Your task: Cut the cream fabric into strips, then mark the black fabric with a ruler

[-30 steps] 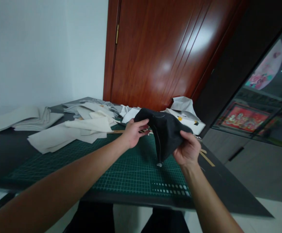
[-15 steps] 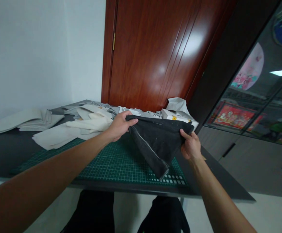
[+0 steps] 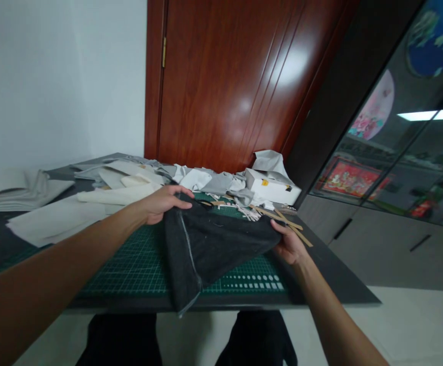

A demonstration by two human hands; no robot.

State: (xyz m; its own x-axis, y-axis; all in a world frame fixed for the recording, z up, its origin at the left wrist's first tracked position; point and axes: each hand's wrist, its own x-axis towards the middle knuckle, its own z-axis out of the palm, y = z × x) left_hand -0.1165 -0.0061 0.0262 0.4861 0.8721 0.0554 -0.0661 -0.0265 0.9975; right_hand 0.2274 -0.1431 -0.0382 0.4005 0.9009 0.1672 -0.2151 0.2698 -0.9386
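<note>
A piece of dark grey fabric (image 3: 221, 239) with a pale stitched seam is stretched between both hands. My left hand (image 3: 164, 204) pinches its upper left corner between thumb and fingers. At the upper right corner, my right hand (image 3: 288, 243) grips the cloth. The fabric hangs in front of a green cutting mat (image 3: 137, 259), and its lower left corner droops past the table's front edge. Part of the mat is hidden behind the cloth. Just beyond the fabric's top edge, a black-handled tool, perhaps scissors (image 3: 206, 203), is partly visible.
Folded pale cloths (image 3: 19, 188) and loose cream fabric pieces (image 3: 122, 193) cover the table's left side. At the back stand a white box (image 3: 270, 187) and crumpled grey cloth (image 3: 221, 180). Tan strips (image 3: 295, 231) lie right. A wooden door (image 3: 221, 91) and a glass-fronted cabinet (image 3: 381, 152) rise behind.
Both hands have lowered the dark fabric, the left one also shifting left. The hanging corner has swung leftward. The view has turned slightly right, showing scraps and strips behind the cloth.
</note>
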